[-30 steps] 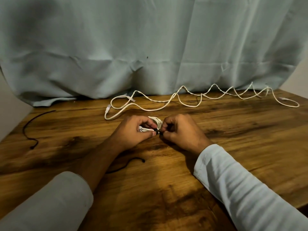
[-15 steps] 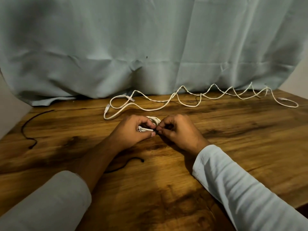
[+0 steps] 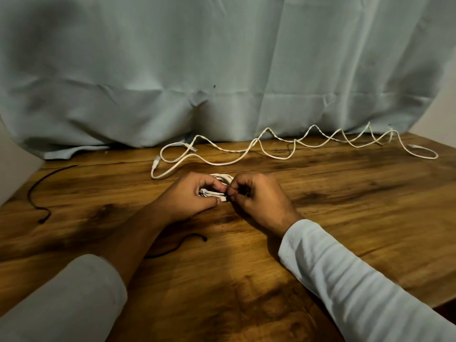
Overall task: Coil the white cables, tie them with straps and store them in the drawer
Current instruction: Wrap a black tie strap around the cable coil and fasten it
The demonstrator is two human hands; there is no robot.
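2 hands meet mid-surface (image 3: 345, 218): left hand (image 3: 187, 196) curled round coiled white cable (image 3: 223, 178), right hand (image 3: 259, 201) pinching black strap (image 3: 229, 198) at coil's edge. Loose white cable (image 3: 246, 150) sprawls behind, near curtain (image 3: 222, 70).

Two hands (image 3: 187, 197) (image 3: 262, 202), two loose straps (image 3: 37, 193) (image 3: 183, 244), one coil (image 3: 222, 178)
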